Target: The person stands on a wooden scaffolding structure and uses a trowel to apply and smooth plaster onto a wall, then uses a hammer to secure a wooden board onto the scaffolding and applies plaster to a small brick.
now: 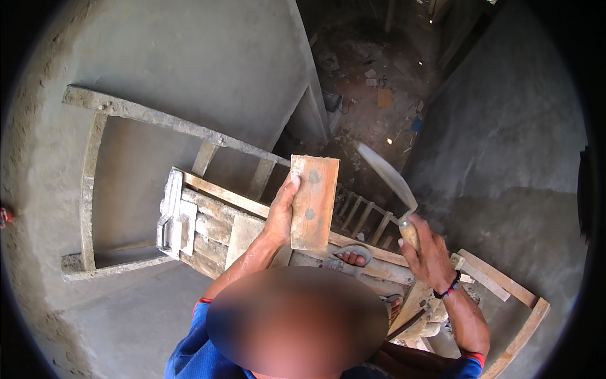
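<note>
My left hand [278, 218] is closed on a wooden float [315, 211], a flat rectangular board with two grey round spots on its face. The thumb lies along the board's left edge, and the rest of the fingers are hidden behind it. To the right, my right hand [430, 252] grips the wooden handle of a pointed trowel [388, 179]. Its metal blade points up and to the left, apart from the float and touching nothing.
Below me runs a plank platform [211, 243] with a mortar-stained metal-and-white tool [177, 218] at its left end. My sandalled foot [355, 258] stands on it. A wooden frame [151, 117] leans left; grey plastered walls [505, 139] flank a littered floor [372, 101] far below.
</note>
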The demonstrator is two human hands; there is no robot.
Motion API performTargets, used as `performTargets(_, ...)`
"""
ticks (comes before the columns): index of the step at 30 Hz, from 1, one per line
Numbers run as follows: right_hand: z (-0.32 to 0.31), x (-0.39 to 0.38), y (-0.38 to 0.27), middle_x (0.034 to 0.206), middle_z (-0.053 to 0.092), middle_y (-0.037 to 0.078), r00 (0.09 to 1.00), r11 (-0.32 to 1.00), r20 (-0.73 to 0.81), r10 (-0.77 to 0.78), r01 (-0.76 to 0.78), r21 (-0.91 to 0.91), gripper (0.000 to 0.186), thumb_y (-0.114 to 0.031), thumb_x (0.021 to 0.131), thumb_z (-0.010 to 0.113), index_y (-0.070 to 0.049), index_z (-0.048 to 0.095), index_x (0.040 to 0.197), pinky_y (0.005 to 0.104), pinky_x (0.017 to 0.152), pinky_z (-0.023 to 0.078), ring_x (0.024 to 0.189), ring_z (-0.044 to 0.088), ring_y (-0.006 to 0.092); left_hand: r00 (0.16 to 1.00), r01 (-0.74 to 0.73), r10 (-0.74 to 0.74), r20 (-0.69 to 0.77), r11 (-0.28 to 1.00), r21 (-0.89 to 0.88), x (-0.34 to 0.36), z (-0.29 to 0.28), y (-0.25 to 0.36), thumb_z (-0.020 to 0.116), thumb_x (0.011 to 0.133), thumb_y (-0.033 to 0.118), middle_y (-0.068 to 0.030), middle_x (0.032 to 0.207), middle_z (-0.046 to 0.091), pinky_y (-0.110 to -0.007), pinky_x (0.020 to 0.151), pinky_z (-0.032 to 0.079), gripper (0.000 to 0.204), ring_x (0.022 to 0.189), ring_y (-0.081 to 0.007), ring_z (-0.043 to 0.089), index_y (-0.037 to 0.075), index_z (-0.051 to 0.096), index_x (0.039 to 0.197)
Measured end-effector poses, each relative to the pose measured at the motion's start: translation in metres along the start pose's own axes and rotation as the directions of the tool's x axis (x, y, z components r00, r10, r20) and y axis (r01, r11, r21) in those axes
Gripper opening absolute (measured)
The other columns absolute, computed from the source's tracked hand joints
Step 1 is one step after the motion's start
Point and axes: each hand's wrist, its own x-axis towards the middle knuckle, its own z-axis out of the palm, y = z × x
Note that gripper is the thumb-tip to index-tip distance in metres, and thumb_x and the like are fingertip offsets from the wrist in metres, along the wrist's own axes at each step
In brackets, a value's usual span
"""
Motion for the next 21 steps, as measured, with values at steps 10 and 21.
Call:
performTargets(10, 0.007, 0.001, -0.002, 0.082, 0.055, 0.01, 0.952, 0.874, 0.212, -0.221, 0.29, -0.391, 0.051, -0.022, 0.08, 0.069, -0.018, 0.054, 0.129, 0.0406, 0.054, 0.054, 0.065, 0.064, 0.0278, 0.947, 0.306, -0.249, 0.205, 0.892, -0.332, 0.021, 0.017, -0.01, 0.045, 0.094, 0.064, -0.0133, 0.125, 0.059, -0.044, 0.094, 0.051, 0.071, 0.111, -0.0255, 0.06, 0.006, 0.051, 0.135)
performTargets(21, -0.011, -0.005, 0.006, 0.084, 0.059, 0.014, 0.98, 0.953, 0.066, -0.19, 0.2, -0.226, 0.045, -0.021, 0.084, 0.067, -0.013, 0.054, 0.127, 0.0468, 0.057, 0.052, 0.065, 0.064, 0.0373, 0.959, 0.276, -0.235, 0.161, 0.903, -0.329, 0.027, 0.004, -0.02, 0.043, 0.099, 0.055, -0.0109, 0.124, 0.059, -0.039, 0.091, 0.054, 0.061, 0.107, -0.0223, 0.062, 0.007, 0.051, 0.135)
